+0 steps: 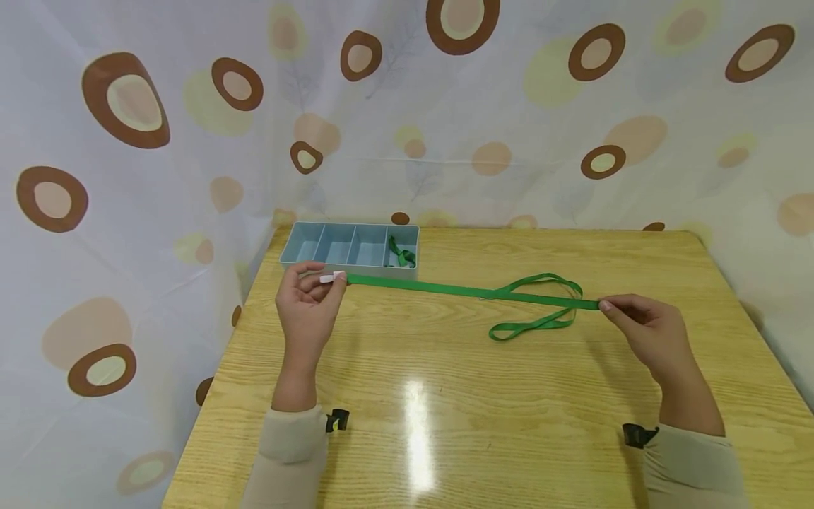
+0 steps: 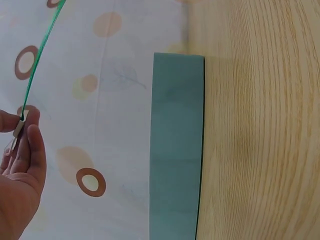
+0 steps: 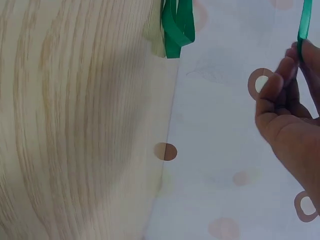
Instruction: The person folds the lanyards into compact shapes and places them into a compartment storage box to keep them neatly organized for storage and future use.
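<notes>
A green ribbon [image 1: 426, 286] stretches nearly straight between the two hands, above the wooden table. My left hand [image 1: 308, 311] pinches its left end between thumb and fingers, together with a small whitish piece [image 1: 327, 278] whose kind I cannot tell. At the other side, my right hand [image 1: 658, 339] pinches the ribbon between thumb and forefinger. Looped green ribbon [image 1: 540, 324] lies on the table behind the taut stretch; whether both are one length I cannot tell. The right wrist view shows these loops [image 3: 175, 30] near the table's far edge.
A blue-grey box [image 1: 337, 268] with several compartments stands at the table's back left, just beyond the left hand. Its rightmost compartment holds a tied green ribbon [image 1: 402, 254]. Patterned cloth [image 1: 477, 106] hangs behind and beside the wooden table [image 1: 509, 410].
</notes>
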The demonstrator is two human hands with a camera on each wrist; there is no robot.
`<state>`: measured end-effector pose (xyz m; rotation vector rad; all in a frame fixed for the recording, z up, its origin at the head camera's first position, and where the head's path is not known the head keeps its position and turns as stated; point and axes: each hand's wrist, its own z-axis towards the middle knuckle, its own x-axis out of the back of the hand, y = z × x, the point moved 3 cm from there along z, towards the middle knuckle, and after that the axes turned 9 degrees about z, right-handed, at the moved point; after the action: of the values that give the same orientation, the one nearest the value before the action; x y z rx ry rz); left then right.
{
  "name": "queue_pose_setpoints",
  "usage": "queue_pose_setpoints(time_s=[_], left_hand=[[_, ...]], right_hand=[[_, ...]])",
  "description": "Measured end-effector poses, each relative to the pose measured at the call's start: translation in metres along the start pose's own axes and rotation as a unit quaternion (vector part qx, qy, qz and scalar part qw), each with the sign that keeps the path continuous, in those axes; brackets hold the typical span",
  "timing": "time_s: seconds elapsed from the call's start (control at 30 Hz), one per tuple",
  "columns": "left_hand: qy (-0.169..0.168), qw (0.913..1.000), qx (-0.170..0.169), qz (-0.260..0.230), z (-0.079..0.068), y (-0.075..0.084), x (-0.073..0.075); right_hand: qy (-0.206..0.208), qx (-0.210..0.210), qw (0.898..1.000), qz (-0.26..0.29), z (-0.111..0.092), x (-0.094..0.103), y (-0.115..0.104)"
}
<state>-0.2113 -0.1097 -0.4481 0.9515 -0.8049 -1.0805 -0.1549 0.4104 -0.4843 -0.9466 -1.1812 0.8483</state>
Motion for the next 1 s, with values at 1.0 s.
queue_pose_setpoints(time_s=[1.0], left_hand=[[0.013, 0.9995, 0.003, -0.028, 0.000, 0.002, 0.000]], right_hand=[[0.053, 0.063, 0.937, 0.340, 0.000, -0.011, -0.010]])
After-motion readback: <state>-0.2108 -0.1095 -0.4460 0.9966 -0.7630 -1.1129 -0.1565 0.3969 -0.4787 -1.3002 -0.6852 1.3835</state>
